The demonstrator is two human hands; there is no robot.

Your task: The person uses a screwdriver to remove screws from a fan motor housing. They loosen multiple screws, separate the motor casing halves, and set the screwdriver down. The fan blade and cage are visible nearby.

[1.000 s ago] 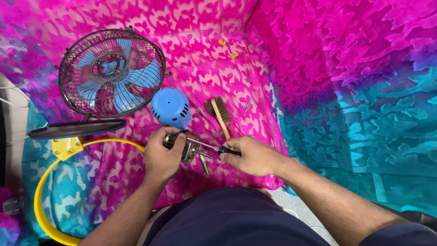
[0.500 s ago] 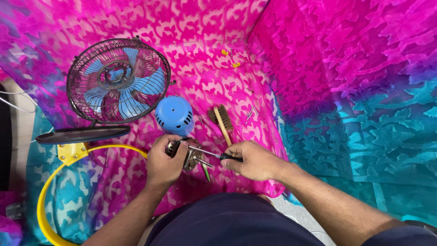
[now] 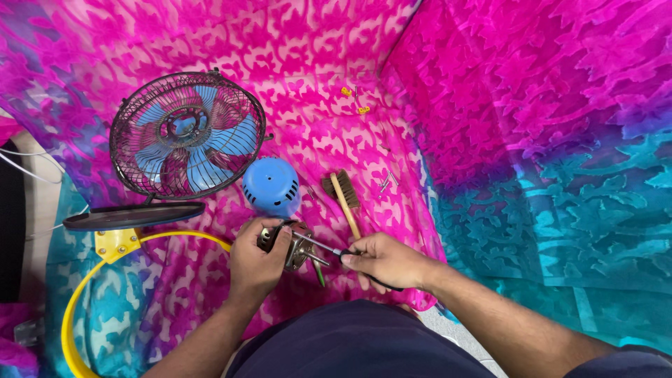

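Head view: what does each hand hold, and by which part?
Left hand grips the metal fan motor around its body; right hand holds the screwdriver by its black handle.

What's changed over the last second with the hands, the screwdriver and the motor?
The right hand has slid back along the screwdriver, so more of the shaft shows; its tip stays at the motor. The left hand still grips the motor. The whole view has drifted slightly down. The fan, blue cap and brush lie as before.
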